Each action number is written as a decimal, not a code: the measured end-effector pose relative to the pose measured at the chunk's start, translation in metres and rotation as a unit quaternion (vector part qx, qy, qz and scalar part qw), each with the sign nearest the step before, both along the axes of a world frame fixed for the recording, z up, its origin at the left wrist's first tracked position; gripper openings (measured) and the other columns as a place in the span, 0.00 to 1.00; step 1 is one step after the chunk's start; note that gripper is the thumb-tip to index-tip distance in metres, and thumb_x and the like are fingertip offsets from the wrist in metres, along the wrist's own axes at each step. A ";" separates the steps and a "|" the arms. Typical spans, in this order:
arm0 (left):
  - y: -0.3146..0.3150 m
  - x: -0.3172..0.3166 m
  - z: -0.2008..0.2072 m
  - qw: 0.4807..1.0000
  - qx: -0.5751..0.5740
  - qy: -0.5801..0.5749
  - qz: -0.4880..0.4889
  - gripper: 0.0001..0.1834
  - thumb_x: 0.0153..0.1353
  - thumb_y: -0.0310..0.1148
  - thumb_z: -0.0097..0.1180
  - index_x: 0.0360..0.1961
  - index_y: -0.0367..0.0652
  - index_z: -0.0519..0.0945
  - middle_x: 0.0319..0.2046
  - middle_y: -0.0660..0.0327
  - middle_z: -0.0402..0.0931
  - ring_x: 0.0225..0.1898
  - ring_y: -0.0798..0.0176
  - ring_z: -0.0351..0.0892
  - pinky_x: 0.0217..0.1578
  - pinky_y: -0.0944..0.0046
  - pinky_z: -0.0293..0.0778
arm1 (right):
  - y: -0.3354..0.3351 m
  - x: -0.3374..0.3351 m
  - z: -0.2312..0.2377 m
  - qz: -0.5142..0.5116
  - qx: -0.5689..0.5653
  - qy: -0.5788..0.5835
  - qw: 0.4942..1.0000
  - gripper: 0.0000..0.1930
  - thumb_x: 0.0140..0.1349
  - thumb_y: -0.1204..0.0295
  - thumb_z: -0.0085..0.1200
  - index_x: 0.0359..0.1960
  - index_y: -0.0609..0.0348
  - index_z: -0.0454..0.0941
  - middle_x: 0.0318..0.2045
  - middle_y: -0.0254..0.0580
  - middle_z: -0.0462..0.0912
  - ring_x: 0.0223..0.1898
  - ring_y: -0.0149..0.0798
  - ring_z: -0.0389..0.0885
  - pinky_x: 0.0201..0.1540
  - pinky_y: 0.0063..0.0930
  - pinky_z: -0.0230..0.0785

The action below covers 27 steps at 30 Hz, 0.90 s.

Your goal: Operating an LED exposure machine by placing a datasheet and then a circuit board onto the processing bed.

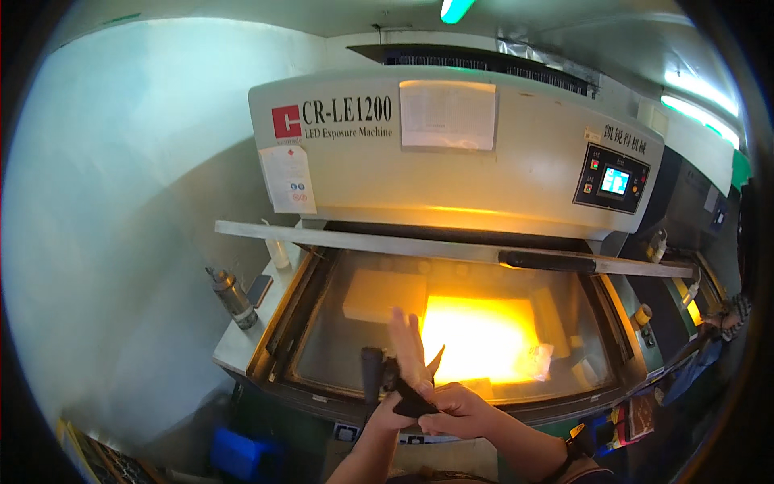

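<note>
My left hand [411, 359] is raised over the near part of a glass bed, its fingers stretched upward and apart from any object. A black strap [414, 402] wraps around it near the wrist. Fixed on that same side is a small dark device with an upright black cylinder [372, 373]. From the right, my right hand [466, 410] meets the left wrist, fingers closed on the strap; its fingertips are partly hidden. Behind both hands, the framed glass bed [322, 355] glows bright yellow from below.
A large pale grey machine [532, 169] with a small control screen [615, 181] stands behind the bed. Across it runs a metal bar [363, 239] with a black grip [547, 260]. A metal canister [234, 298] and a white bottle [279, 253] stand left. Another person's sleeve [732, 316] shows far right.
</note>
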<state>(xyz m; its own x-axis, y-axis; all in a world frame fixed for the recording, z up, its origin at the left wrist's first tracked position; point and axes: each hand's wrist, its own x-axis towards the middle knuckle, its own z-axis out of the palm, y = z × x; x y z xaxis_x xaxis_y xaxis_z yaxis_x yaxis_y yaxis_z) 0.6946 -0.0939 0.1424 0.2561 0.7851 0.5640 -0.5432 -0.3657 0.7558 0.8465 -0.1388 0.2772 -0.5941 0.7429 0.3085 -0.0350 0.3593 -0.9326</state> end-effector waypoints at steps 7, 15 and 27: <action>0.012 0.017 0.153 0.956 0.115 -0.115 0.245 0.51 0.58 0.49 0.64 0.72 0.48 0.44 0.70 0.57 0.42 0.70 0.53 0.37 0.64 0.46 0.45 | 0.006 -0.006 0.050 -0.011 0.179 -0.004 0.984 0.13 0.63 0.68 0.60 0.25 0.63 0.74 0.17 0.45 0.72 0.18 0.45 0.71 0.23 0.33 0.60; 0.038 0.036 0.191 0.932 -0.008 -0.086 0.352 0.42 0.65 0.47 0.55 0.74 0.47 0.49 0.73 0.54 0.48 0.74 0.50 0.45 0.71 0.46 0.43 | -0.005 -0.016 0.028 -0.020 0.284 -0.207 0.936 0.18 0.68 0.62 0.53 0.23 0.61 0.75 0.17 0.47 0.75 0.21 0.48 0.77 0.26 0.37 0.67; 0.062 0.053 0.109 0.871 0.091 -0.012 0.484 0.15 0.64 0.35 0.57 0.50 0.42 0.75 0.46 0.58 0.77 0.47 0.57 0.77 0.47 0.56 0.74 | -0.011 -0.001 0.012 -0.059 -0.218 -0.176 0.958 0.19 0.72 0.59 0.48 0.31 0.61 0.82 0.23 0.34 0.83 0.26 0.27 0.80 0.31 0.24 0.72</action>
